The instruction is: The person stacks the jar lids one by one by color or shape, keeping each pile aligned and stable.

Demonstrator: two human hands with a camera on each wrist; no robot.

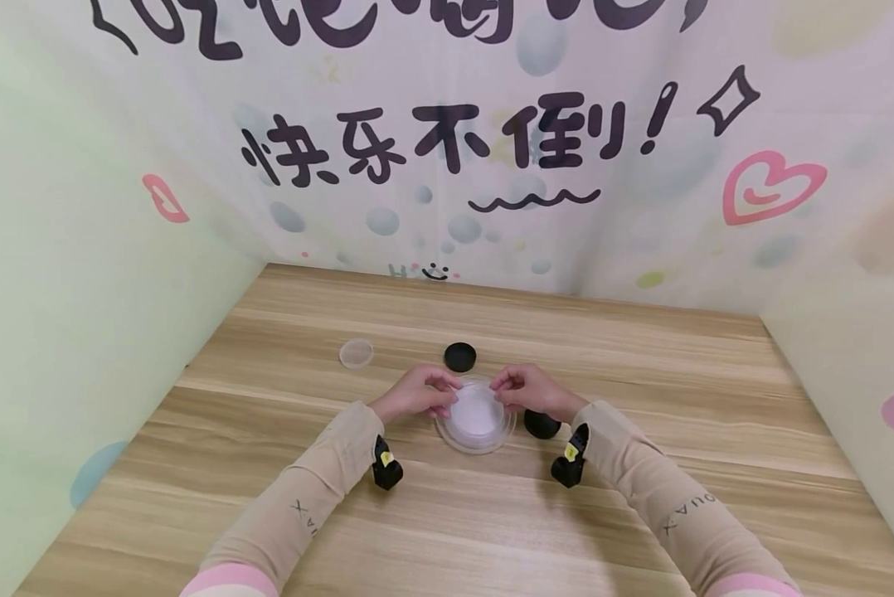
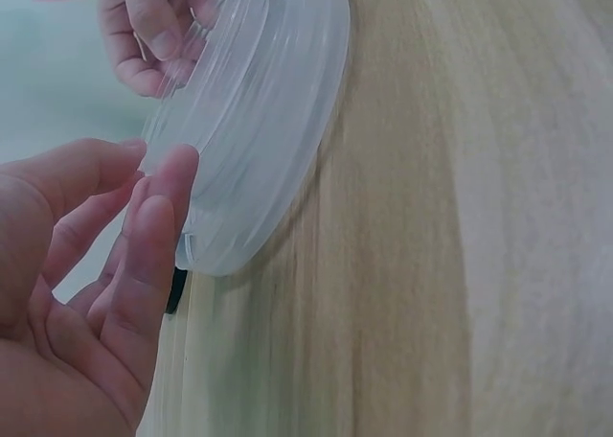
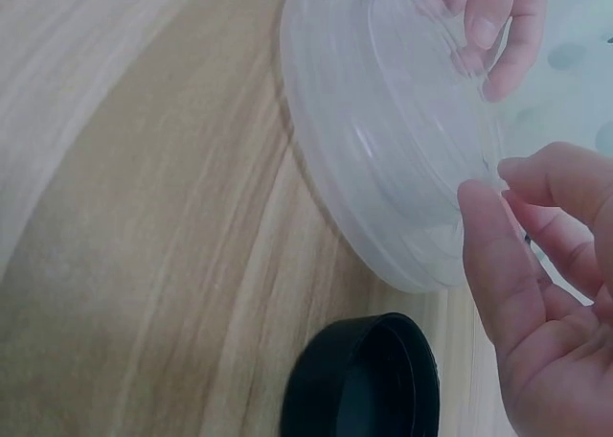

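A stack of round, clear plastic lids rests on the wooden table, with a smaller lid (image 1: pixel 477 410) above a wider lid (image 1: pixel 476 448). At the left edge of the smaller lid, my left hand (image 1: pixel 422 391) pinches the rim between thumb and fingertips. My right hand (image 1: pixel 534 390) pinches the same rim from the opposite side. Both wrist views show the thumb and fingertips at this thin edge. Just below my right hand lies a black lid (image 1: pixel 541 425), partly covered in the head view; its hollow side shows in the right wrist view.
Behind the stack lies another black lid (image 1: pixel 460 357). A small clear disc (image 1: pixel 357 354) is farther left on the wooden table (image 1: pixel 447 531). Printed cloth (image 1: pixel 447 232) hangs along the table's back edge, with pale walls on both sides.
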